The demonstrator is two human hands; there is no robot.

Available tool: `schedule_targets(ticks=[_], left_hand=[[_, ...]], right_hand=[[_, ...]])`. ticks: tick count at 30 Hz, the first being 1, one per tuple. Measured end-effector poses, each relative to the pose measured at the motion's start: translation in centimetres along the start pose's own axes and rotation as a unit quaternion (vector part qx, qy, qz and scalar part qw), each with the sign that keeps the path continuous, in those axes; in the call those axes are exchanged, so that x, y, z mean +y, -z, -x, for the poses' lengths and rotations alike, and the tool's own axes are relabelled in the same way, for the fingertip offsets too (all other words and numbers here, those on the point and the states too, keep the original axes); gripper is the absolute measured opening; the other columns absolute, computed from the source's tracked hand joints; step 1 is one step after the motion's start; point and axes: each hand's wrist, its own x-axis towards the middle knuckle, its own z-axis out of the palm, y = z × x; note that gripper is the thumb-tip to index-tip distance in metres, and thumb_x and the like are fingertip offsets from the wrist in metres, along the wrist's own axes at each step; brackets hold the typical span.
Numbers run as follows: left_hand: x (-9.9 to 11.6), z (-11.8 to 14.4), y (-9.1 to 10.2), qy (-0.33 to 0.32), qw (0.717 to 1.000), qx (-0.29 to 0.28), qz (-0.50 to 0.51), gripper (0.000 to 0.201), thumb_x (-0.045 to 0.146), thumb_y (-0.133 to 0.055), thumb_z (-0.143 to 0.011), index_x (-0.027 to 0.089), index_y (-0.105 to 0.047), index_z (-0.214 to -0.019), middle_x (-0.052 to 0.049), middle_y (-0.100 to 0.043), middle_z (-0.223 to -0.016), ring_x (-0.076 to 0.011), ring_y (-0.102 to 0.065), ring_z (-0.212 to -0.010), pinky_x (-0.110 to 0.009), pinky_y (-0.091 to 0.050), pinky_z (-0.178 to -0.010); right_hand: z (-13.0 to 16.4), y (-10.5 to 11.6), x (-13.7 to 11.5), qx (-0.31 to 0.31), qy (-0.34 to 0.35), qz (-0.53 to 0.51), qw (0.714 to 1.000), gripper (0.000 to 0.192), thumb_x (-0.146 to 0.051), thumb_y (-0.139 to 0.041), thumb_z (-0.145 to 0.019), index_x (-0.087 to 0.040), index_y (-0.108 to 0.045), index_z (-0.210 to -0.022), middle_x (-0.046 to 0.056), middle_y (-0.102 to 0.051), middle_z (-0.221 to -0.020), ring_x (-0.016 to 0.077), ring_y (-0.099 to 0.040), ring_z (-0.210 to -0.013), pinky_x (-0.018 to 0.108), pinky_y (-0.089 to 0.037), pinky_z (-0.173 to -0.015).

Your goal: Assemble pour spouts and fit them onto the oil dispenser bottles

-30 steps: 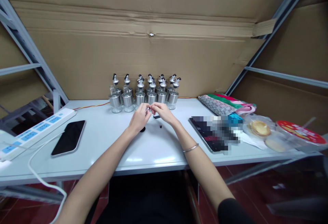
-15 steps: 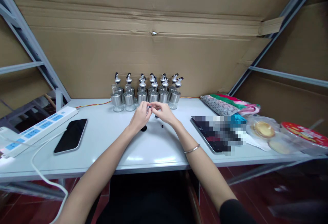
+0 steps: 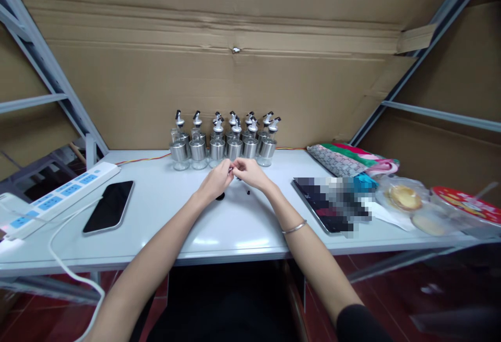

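1. Head view, far left: a power strip [image 3: 62, 196] lies slantwise on the pale surface [image 3: 164, 237], with a white cable [image 3: 55, 250] and a phone [image 3: 109, 206] beside it. Both are well apart from the hands.
2. Toward the middle, at the back, steel-banded glass bottles [image 3: 234, 148] stand upright in two rows. Most carry pour spouts; the two leftmost in front seem to have bare necks.
3. Left hand [image 3: 214, 181]: its fingertips are pinched together on a small piece [image 3: 230, 170], mostly hidden and too small to identify. Near the underside of this hand, a black disc [image 3: 221, 196] lies flat.
4. That small piece is in front of the bottles, where the two hands meet. For such fine work, I would steady it with the left fingers and let the right ones make small, gentle adjustments, squaring the part before pressing.
5. Right hand [image 3: 250, 173]: its fingertips also close on the piece, touching the left ones. Bracing the wrists lightly should help steadiness.
6. Just nearer than the right hand, a tiny black bit [image 3: 248, 192] lies loose; a sleeve brushing it could lose it.
7. Farther right: a tablet [image 3: 313, 211], a patterned pouch [image 3: 340, 162], a wrapped pastry [image 3: 405, 197] and a red-lidded tub [image 3: 465, 202].
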Motion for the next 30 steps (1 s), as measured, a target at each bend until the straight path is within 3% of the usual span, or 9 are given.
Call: schedule_targets(ticks=[10, 20, 30], left_hand=[[0.43, -0.18, -0.24, -0.023, 0.999, 0.007, -0.023, 0.006, 0.015, -0.045, -0.083, 0.02, -0.042, -0.085, -0.006, -0.06, -0.084, -0.0189, -0.06, -0.075, -0.027, -0.043, -0.062], [0.74, -0.06, 0.22, -0.006, 1.0, -0.001, -0.01, 0.006, 0.015, -0.046, -0.083, 0.019, -0.043, -0.086, -0.007, -0.062, -0.084, -0.0198, -0.061, -0.074, -0.027, -0.042, -0.061], [0.56, 0.0, 0.08, -0.01, 1.0, 0.004, -0.01, 0.007, 0.016, -0.044, -0.082, 0.02, -0.044, -0.088, -0.006, -0.062, -0.084, -0.0194, -0.061, -0.072, -0.027, -0.042, -0.06]], right_hand=[[0.16, 0.49, -0.92, -0.01, -0.002, 0.001, 1.0, 0.007, -0.024, -0.047, -0.062, -0.018, -0.046, -0.058, -0.003, -0.049, -0.056, 0.0097, -0.042, -0.056, 0.022, -0.033, -0.055], [0.15, 0.53, -0.63, -0.027, -0.019, -0.043, 0.999, 0.007, -0.02, -0.048, -0.061, -0.016, -0.054, -0.062, -0.001, -0.057, -0.058, 0.0109, -0.051, -0.058, 0.022, -0.037, -0.056], [0.13, 0.63, -0.5, -0.017, -0.023, -0.052, 0.998, 0.001, -0.017, -0.052, -0.059, -0.016, -0.053, -0.059, -0.003, -0.056, -0.054, 0.0097, -0.05, -0.055, 0.02, -0.037, -0.053]])
